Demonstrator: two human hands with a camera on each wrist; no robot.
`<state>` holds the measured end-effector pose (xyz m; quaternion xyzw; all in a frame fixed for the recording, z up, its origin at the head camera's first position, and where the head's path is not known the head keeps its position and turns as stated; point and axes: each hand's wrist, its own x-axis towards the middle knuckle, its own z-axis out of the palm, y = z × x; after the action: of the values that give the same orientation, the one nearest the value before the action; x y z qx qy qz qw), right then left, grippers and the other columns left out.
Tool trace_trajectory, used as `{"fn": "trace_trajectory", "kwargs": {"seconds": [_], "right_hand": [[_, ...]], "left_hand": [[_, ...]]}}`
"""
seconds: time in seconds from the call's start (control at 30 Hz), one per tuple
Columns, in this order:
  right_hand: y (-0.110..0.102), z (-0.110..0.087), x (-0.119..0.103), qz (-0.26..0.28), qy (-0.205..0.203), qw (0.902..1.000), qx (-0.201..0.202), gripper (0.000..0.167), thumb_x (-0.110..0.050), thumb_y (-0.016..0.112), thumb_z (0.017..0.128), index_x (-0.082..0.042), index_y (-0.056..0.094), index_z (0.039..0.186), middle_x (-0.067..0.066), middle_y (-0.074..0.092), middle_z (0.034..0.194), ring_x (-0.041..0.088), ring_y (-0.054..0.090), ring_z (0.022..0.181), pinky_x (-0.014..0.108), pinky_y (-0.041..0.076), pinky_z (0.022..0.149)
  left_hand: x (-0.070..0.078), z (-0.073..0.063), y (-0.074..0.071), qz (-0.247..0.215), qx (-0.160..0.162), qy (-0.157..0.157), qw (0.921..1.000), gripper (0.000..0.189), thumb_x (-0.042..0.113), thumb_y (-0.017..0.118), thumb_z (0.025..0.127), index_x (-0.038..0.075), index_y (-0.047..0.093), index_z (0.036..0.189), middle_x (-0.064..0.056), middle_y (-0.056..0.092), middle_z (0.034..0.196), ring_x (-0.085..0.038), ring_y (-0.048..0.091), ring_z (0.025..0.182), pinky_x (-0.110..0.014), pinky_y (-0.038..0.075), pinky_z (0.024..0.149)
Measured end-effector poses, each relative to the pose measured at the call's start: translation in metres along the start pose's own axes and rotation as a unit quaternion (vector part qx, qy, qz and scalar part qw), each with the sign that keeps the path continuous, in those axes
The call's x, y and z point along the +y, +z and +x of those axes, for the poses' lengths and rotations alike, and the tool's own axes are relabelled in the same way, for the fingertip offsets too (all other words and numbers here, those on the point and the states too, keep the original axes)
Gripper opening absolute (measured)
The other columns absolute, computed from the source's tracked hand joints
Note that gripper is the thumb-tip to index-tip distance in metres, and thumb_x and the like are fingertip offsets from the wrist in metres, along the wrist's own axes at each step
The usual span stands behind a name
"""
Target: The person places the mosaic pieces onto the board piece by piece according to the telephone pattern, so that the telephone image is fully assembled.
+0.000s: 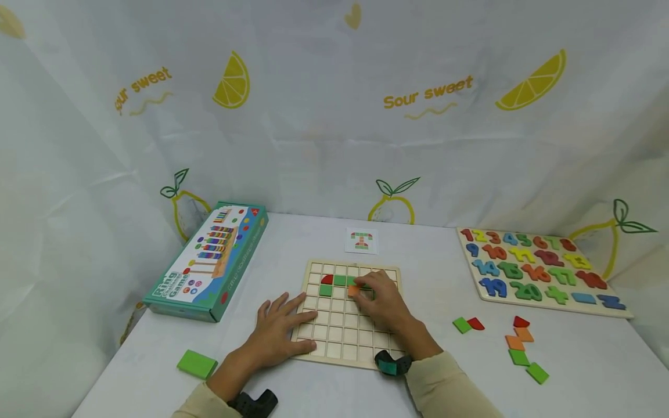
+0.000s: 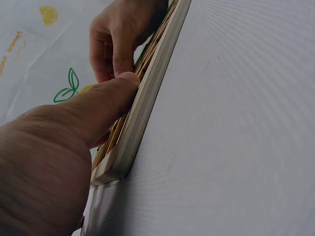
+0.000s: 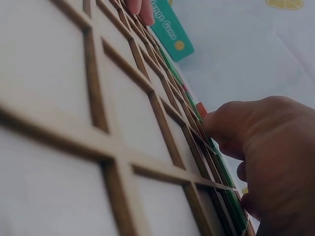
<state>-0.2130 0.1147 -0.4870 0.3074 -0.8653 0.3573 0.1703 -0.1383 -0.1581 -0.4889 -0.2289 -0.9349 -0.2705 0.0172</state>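
Observation:
A wooden grid board (image 1: 337,334) lies flat on the table. In its upper rows sit a red quarter-round tile (image 1: 327,279) and green square tiles (image 1: 326,289). My right hand (image 1: 384,299) pinches an orange square tile (image 1: 353,290) over the second row of cells; in the right wrist view the orange tile (image 3: 201,109) shows at the thumb tip. Some tiles under that hand are hidden. With fingers spread, my left hand (image 1: 279,331) rests on the board's left edge; its thumb (image 2: 110,96) lies along the rim in the left wrist view.
A pattern card (image 1: 361,241) lies behind the board. Loose green tiles (image 1: 520,357), orange and red ones lie at the right. A stack of green tiles (image 1: 197,364) is at the left. A game box (image 1: 209,261) and a number puzzle (image 1: 543,270) stand further back.

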Motion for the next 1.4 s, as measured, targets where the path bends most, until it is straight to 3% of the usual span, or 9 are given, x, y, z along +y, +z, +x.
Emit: {"fn": "trace_trajectory", "kwargs": {"seconds": [0.43,0.63,0.9,1.2,1.4], "right_hand": [[0.0,-0.002,-0.002,-0.005,0.011,0.9999,-0.009,0.026,-0.007,0.079,0.079,-0.005,0.072,0.104,0.002,0.067,0.103,0.02,0.054,0.095,0.039,0.047,0.079],[-0.007,-0.003,-0.005,0.003,0.019,0.9997,0.015,0.027,-0.007,0.079,0.079,-0.003,0.072,0.105,0.004,0.067,0.107,0.025,0.056,0.103,0.045,0.047,0.084],[-0.046,-0.006,-0.02,0.025,0.039,0.9985,0.031,0.036,-0.005,0.081,0.077,-0.004,0.069,0.111,0.003,0.065,0.11,0.027,0.056,0.102,0.051,0.048,0.081],[-0.094,-0.017,-0.033,0.028,0.055,0.9979,0.018,0.04,-0.007,0.079,0.08,-0.009,0.067,0.118,0.001,0.063,0.115,0.023,0.054,0.104,0.053,0.044,0.084],[-0.127,-0.036,-0.033,0.003,0.047,0.9987,0.019,0.041,-0.007,0.079,0.08,-0.014,0.066,0.118,-0.005,0.062,0.115,0.016,0.053,0.103,0.03,0.044,0.085]], "left_hand": [[-0.001,0.0,0.002,-0.001,0.0,-0.004,1.0,0.06,0.058,0.069,0.08,0.024,0.065,0.128,-0.006,0.037,0.151,-0.042,0.022,0.138,-0.067,0.007,0.101],[0.0,0.001,0.003,-0.002,0.002,-0.004,1.0,0.059,0.058,0.069,0.079,0.024,0.065,0.128,-0.006,0.037,0.151,-0.042,0.022,0.138,-0.067,0.007,0.101],[-0.001,0.001,0.004,0.004,0.0,-0.008,1.0,0.06,0.06,0.068,0.079,0.025,0.065,0.129,-0.005,0.036,0.152,-0.042,0.022,0.138,-0.066,0.007,0.102],[-0.003,0.0,0.003,-0.002,0.008,-0.002,1.0,0.061,0.059,0.069,0.079,0.024,0.065,0.129,-0.005,0.036,0.152,-0.042,0.022,0.138,-0.066,0.007,0.102],[-0.004,0.001,0.004,-0.004,0.004,-0.002,1.0,0.063,0.062,0.067,0.079,0.025,0.064,0.13,-0.005,0.036,0.152,-0.042,0.022,0.138,-0.067,0.008,0.101]]}}
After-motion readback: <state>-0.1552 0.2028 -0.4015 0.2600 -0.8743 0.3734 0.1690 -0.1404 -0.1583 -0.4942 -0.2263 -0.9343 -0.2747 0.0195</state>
